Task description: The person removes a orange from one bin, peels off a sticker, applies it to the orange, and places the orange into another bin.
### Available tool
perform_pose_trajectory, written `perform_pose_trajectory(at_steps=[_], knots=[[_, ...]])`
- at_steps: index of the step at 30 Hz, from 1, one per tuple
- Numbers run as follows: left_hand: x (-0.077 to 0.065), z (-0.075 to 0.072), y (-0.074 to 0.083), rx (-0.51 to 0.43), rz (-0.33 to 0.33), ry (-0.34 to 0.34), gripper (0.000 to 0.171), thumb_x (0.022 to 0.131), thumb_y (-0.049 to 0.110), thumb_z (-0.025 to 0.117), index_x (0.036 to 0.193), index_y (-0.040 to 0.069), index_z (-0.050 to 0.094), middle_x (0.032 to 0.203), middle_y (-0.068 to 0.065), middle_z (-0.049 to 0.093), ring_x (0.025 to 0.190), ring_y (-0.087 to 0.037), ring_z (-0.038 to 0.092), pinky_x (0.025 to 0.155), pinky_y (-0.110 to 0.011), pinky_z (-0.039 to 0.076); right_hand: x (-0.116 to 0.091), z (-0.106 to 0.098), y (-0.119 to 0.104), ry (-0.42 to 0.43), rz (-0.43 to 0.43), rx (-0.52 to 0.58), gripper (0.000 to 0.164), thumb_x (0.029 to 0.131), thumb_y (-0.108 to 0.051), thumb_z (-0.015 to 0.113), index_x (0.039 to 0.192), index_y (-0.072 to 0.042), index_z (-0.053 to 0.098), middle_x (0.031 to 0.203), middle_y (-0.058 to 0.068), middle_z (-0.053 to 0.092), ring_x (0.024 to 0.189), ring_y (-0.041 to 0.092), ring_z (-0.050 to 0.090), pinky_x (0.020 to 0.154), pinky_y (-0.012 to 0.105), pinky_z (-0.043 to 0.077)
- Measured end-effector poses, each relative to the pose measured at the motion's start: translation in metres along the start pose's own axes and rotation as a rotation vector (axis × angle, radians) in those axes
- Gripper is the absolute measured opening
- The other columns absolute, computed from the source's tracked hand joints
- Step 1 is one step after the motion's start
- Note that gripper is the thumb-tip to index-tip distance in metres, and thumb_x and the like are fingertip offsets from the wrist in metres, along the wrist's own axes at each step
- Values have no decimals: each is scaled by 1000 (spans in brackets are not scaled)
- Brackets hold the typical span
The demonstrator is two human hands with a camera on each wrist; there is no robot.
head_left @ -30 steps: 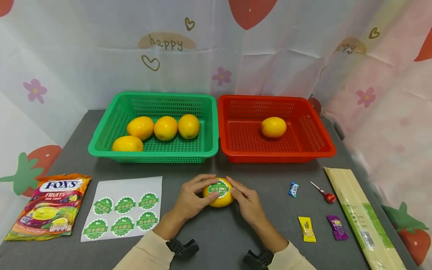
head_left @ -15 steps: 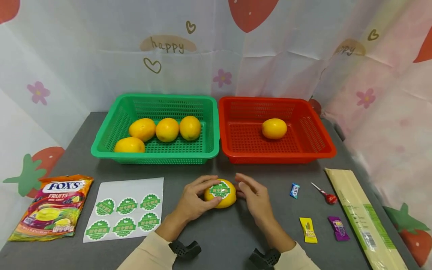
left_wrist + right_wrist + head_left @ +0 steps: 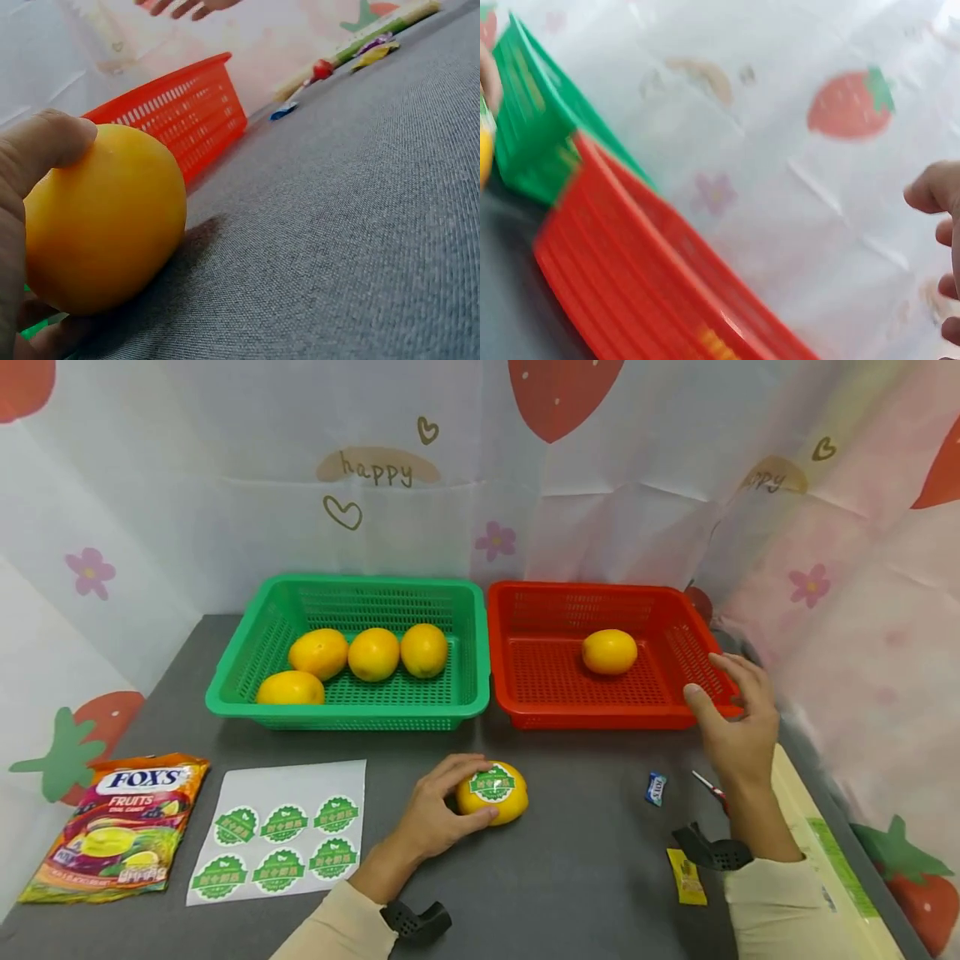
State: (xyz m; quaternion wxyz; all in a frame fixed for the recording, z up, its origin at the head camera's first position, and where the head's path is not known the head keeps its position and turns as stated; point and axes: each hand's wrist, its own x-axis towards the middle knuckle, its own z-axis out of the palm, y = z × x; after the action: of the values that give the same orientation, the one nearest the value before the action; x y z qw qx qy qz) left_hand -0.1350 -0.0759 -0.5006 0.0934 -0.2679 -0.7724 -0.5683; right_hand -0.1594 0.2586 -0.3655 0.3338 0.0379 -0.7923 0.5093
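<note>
Left hand (image 3: 438, 814): grasping; your thumb and fingers curl round the stickered fruit (image 3: 513, 808), thumb on its near side, fingers over its far left.
Stickered fruit: just below the middle of the frame, yellow, in your hold low over the table (image 3: 570, 868), with a round green-and-white label (image 3: 492, 783) facing up.
Right hand (image 3: 738, 722): released; you have it raised at the right of the frame, thumb and fingers parted, overlapping the near right corner of the red basket from the head view.
Red basket (image 3: 592, 718): right of the frame's middle, with one yellow fruit (image 3: 609, 652) lying inside.
Green basket (image 3: 345, 721): left of the frame's middle, just beside the red one, bearing four yellow fruits (image 3: 374, 655).
Sticker sheet (image 3: 292, 787): lower left, white, six round green labels in two rows of three.
Candy bag (image 3: 116, 831): far lower left, orange and purple, marked FOX'S.
Small sweets: lower right; a blue one (image 3: 656, 788), a yellow one (image 3: 687, 877) and a lollipop (image 3: 708, 783) partly behind your right arm; your left wrist view also shows a purple one (image 3: 375, 43).
Long packet (image 3: 840, 860): lower right edge, pale and green, partly covered by your sleeve (image 3: 780, 906).
</note>
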Motion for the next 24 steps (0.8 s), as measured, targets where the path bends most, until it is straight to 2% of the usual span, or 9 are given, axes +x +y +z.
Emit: perform_pose_trajectory(at_steps=[3,8,12,15,19,22,24], knots=[[0,0,-2,35,-3,-11,56,73,23,85,125,18,64,129,0,55,118,-19,51,94,-39,44,13,-15,34,-3,38,-76,43,85,-15,71,125,-4,64,136,1,46,127,17,32,99,38,26],[0,-2,-1,128,-21,-58,65,71,31,85,130,23,59,128,8,52,117,-16,50,95,-42,42,18,-29,64,-70,111,-156,45,87,-20,70,126,1,61,145,8,38,134,26,24,108,53,13],[2,-4,5,181,-60,-112,68,72,33,85,133,27,56,124,10,50,112,-14,51,93,-42,44,12,-34,81,-144,158,-205,47,90,-23,67,127,5,59,149,14,33,138,34,22,109,58,10],[7,-5,14,204,-69,-133,66,72,30,85,132,27,57,122,10,50,109,-13,52,90,-39,45,10,-35,90,-179,187,-225,48,91,-25,66,128,5,59,149,14,34,138,35,24,108,59,16],[26,-4,31,198,0,-143,64,72,29,85,130,25,58,122,9,51,105,-11,52,86,-35,46,8,-36,98,-198,232,-249,51,92,-30,65,130,3,57,150,10,35,139,32,24,108,58,17],[51,-1,46,186,87,-138,64,73,30,84,132,22,57,123,5,52,104,-11,51,85,-33,46,7,-38,102,-195,254,-250,53,91,-32,65,131,2,57,151,8,35,139,30,24,109,57,17],[71,1,57,197,122,-136,69,74,32,83,135,20,54,124,2,53,105,-12,51,86,-33,46,8,-37,103,-190,255,-243,54,91,-32,66,131,2,57,151,7,35,139,29,24,109,56,17]])
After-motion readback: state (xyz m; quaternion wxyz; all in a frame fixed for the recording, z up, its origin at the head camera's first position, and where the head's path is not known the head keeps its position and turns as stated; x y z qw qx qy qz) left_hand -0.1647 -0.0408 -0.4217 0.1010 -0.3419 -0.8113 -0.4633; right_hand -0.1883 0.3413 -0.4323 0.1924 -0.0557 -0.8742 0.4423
